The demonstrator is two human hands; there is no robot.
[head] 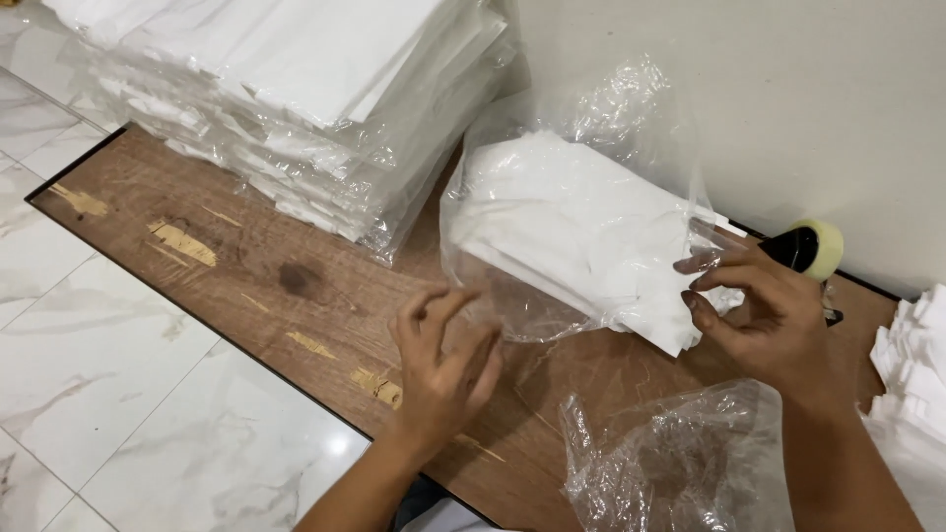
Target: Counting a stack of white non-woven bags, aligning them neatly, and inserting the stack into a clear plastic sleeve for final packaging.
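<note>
The bag point(572, 232) of white sheets on the table point(296, 286) was pinched at its open end by the right fingers point(714, 286), while the left fingers point(443, 315) were curled loosely at its clear lower edge, contact hard to make out.

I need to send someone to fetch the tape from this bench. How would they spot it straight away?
Start at the scratched brown wooden board lying on the white marble floor and follow its far edge along the pale wall to the right. Just beyond the right hand, which pinches the clear plastic bag of folded white sheets, lies the small pale-yellow tape roll with a dark core, the only round, coloured thing among white stacks.
</note>
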